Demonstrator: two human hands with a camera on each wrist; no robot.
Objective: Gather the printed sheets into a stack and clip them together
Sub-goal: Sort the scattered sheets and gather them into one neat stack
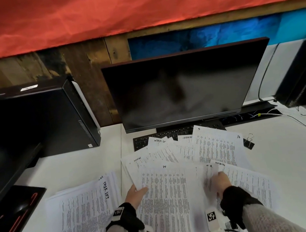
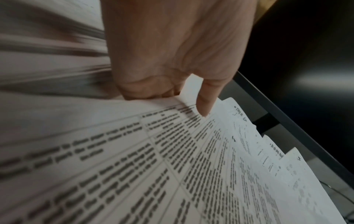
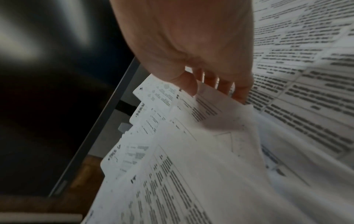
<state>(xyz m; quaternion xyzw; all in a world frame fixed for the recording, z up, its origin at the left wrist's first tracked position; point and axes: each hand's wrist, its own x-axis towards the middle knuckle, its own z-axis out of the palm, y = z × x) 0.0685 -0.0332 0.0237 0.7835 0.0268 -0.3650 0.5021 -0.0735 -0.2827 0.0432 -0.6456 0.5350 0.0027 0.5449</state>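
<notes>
**Many sheets, two edges to square**

Many printed sheets lie fanned across the table. My left hand pinches the near sheet's left edge; my right hand grasps a sheet's corner. I should sweep both inward, tapping edges flush, before reaching for the binder clip lying right of the fan.

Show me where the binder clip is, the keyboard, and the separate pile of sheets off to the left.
binder clip (image 1: 249,143): head view, on its black body, right of the fanned sheets.
keyboard (image 1: 142,142): head view, on the bare keys at its left end.
separate pile (image 1: 79,213): head view, on the printed face of its top sheet.
</notes>
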